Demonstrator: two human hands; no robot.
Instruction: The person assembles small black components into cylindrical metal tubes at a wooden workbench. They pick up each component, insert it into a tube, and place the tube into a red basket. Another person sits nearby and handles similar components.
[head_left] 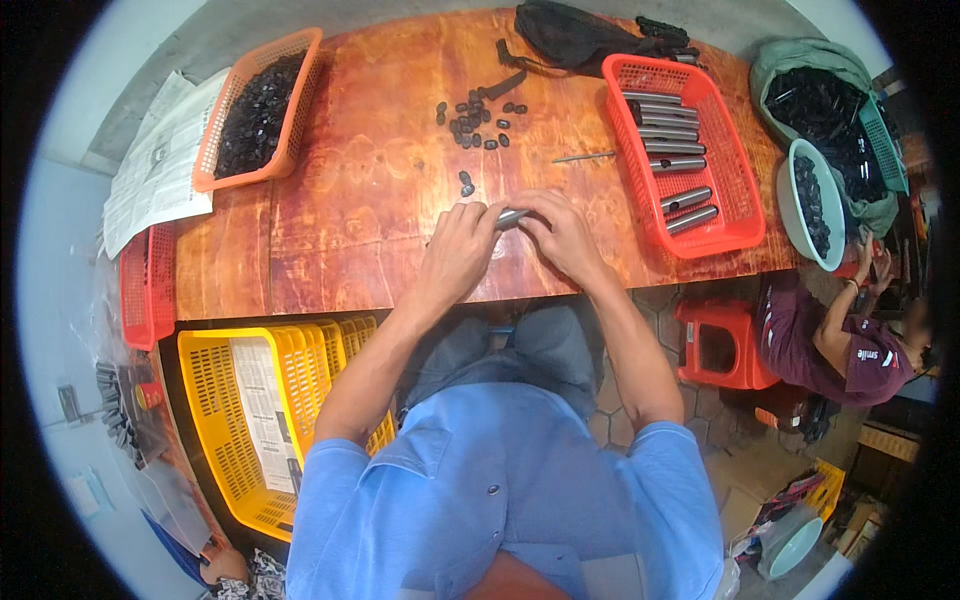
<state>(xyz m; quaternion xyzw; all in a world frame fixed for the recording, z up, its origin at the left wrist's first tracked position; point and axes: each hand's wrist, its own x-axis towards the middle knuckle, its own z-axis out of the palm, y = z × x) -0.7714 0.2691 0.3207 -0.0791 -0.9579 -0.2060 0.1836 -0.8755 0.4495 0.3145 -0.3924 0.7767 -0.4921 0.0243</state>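
Near the table's front edge, both of my hands are closed around a short grey metal tube (511, 218). My left hand (460, 243) grips its left end, and my right hand (562, 236) has fingers and thumb on the right end. Most of the tube is hidden by my fingers. Just beyond my left hand lie a couple of small black oval parts (466, 186). Farther back is a loose group of similar black pieces (470, 124). A thin pointed rod (583, 157) lies between my right hand and a red basket (738, 190) of metal tubes (668, 134).
An orange basket (212, 150) of small black parts stands at the far left on newspaper (150, 190). A black bag (570, 35) lies at the back. Yellow crates (215, 430) sit below left. At right are a pale bowl (798, 160), a red stool (735, 340) and another person (835, 335).
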